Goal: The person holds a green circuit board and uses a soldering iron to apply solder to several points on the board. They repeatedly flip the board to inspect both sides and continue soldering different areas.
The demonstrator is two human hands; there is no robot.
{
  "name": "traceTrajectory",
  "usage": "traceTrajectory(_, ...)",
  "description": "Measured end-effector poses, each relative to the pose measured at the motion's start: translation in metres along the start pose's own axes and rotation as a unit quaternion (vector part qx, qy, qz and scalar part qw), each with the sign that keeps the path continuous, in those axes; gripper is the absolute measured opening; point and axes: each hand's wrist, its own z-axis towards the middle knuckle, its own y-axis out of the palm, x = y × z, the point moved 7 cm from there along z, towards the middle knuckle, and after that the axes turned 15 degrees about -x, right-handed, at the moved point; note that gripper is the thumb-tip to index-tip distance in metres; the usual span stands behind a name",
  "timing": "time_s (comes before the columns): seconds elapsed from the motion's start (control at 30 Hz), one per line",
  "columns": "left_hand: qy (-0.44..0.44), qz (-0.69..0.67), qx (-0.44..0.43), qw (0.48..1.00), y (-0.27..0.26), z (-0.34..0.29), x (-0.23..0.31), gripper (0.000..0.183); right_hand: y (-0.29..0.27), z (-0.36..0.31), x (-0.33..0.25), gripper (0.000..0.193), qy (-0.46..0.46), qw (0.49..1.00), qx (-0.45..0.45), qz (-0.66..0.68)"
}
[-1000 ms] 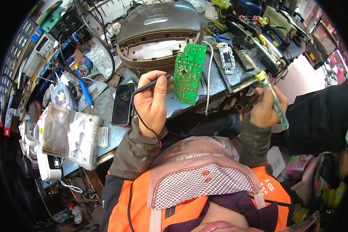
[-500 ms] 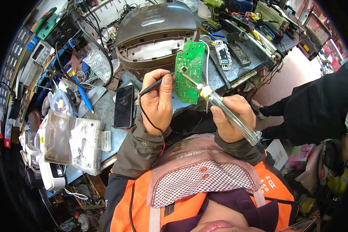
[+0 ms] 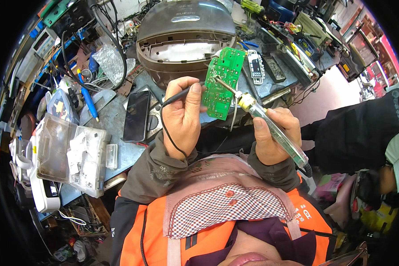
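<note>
My left hand is closed, with a slim black pen-shaped tool pinched between thumb and forefinger. A thin black cord runs from that tool down past my wrist. The same hand's fingers reach behind the left edge of a green circuit board, which stands tilted above the bench edge. My right hand grips a soldering iron by its clear handle. The iron's metal tip meets the face of the board left of its middle; whether it touches a part there is too small to tell.
Behind the board sits a brown appliance housing with an open front. On the bench lie a black phone, a blue pen-like tool and an open clear parts box. A person's dark sleeve is at right.
The whole view has shifted a little. The board and the iron have moved slightly right in it and the board leans more. Both hands keep their holds.
</note>
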Motion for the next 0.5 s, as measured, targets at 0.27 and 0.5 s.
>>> traceTrajectory(0.27, -0.044, -0.124, 0.030, 0.991, -0.006, 0.006, -0.015, 0.024, 0.001, -0.001, 0.002, 0.031, -0.006, 1.000, -0.001, 0.014)
traceTrajectory(0.5, 0.036, -0.030, 0.003, 0.999, -0.010, 0.006, -0.007, 0.022, -0.001, 0.002, -0.001, 0.030, 0.003, 1.000, -0.016, -0.001)
